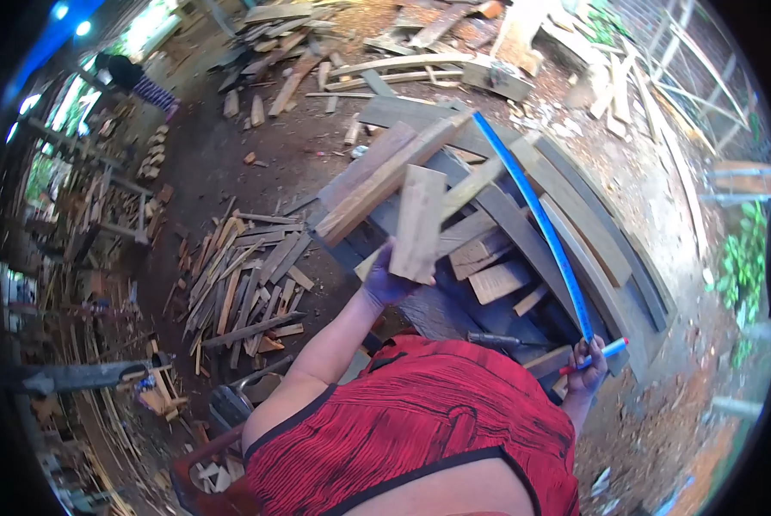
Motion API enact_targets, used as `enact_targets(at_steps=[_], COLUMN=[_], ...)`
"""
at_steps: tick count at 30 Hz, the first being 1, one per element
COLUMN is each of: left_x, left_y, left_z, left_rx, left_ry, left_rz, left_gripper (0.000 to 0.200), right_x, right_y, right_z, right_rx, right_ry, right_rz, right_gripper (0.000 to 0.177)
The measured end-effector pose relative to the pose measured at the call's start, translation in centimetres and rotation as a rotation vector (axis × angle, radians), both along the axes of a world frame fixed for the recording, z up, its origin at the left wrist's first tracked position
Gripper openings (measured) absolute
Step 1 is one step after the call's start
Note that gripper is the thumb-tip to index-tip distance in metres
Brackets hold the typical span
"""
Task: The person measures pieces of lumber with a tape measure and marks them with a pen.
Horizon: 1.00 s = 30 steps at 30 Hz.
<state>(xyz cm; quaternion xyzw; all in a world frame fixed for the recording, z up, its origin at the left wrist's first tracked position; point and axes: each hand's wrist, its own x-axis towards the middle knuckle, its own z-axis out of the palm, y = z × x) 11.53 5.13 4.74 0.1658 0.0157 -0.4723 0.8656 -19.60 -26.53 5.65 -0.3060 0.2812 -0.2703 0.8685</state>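
My left hand (388, 277) is closed round the lower end of a short, pale wooden block (421, 215), which it holds up above the work table. In my right hand (587, 368), near the table's right front corner, is the lower end of a long blue strip (536, 211) that looks like a measuring tape. It arcs away over the planks to the far side. Through the same fingers passes a pen-like stick (613, 347), white and blue with red ends. Wooden planks (566, 206) and smaller blocks (499, 281) lie on the dark table.
A dark-handled tool with a thin shaft (493, 339) lies at the table's near edge. Left of the table, a heap of wood offcuts (248, 279) covers the ground. More scrap timber (437, 69) is piled beyond it. Another person (136, 82) is at the far left.
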Motion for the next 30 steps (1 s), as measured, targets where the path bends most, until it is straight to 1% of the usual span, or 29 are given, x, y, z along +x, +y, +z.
enact_targets(at_steps=[1,2,4,6,7,8,10,11,12,14,16,17,18,20,23,24,26,30], left_x=[0.4,0.6,0.0,-0.7,-0.9,-1.1,-2.0,-2.3,-2.5,-2.8,-2.2,-1.7,-1.1,-0.3,2.4,2.8,3.4,4.0], left_y=[0.6,1.2,1.4,1.1,0.9,0.9,1.1,1.2,1.3,1.6,2.2,2.3,2.4,2.5,2.9,3.0,3.1,3.0], left_z=[-2.1,-3.0,-1.3,0.5,1.7,1.6,1.6,2.0,1.9,1.8,-0.1,-0.5,-0.1,2.5,2.3,2.7,3.8,3.6], left_rx=[0.084,0.18,0.53,0.625,0.652,0.65,0.535,0.488,0.486,0.372,0.258,0.186,0.053,0.009,-0.348,-0.385,-0.337,-0.318], left_ry=[-0.13,-0.257,-0.417,-0.411,-0.364,-0.363,-0.396,-0.347,-0.349,-0.251,-0.151,-0.166,-0.111,-0.114,0.042,0.05,-0.012,-0.063], left_rz=[-0.085,-0.166,-0.158,-0.123,-0.152,-0.145,-0.193,-0.207,-0.201,-0.168,-0.162,-0.126,-0.123,0.01,0.059,0.127,0.195,0.211], left_gripper=[0.075,0.072,0.056,0.048,0.05,0.05,0.054,0.056,0.056,0.06,0.063,0.063,0.063,0.06,0.071,0.07,0.072,0.076], right_x=[0.0,0.0,0.1,0.3,0.5,0.9,1.2,1.4,1.5,1.6,1.5,1.6,1.4,1.3,1.1,1.0,1.2,0.9], right_y=[-0.2,-0.3,-0.5,-0.7,-0.6,-0.5,-0.8,-1.0,-1.0,-1.0,-1.1,-1.3,-1.4,-1.1,-1.3,-1.3,-1.1,-1.1], right_z=[-0.2,-0.5,-1.1,-1.4,-1.4,-1.2,-1.0,-1.2,-1.1,-0.9,-0.9,-0.8,-0.7,-0.5,-1.2,-1.2,-1.1,-1.1], right_rx=[0.006,0.016,0.025,0.007,0.004,0.0,-0.009,-0.013,-0.016,-0.024,-0.031,-0.033,-0.038,-0.013,-0.013,-0.012,-0.003,-0.001], right_ry=[-0.009,-0.018,-0.054,-0.061,-0.035,-0.035,-0.045,-0.063,-0.066,-0.095,-0.092,-0.096,-0.089,-0.074,-0.08,-0.076,-0.075,-0.1], right_rz=[0.017,0.037,0.052,0.072,0.044,0.05,0.071,0.095,0.1,0.098,0.107,0.118,0.114,0.087,0.074,0.061,0.061,0.059], right_gripper=[0.016,0.015,0.015,0.014,0.014,0.014,0.014,0.014,0.014,0.014,0.014,0.013,0.013,0.013,0.015,0.015,0.017,0.018])
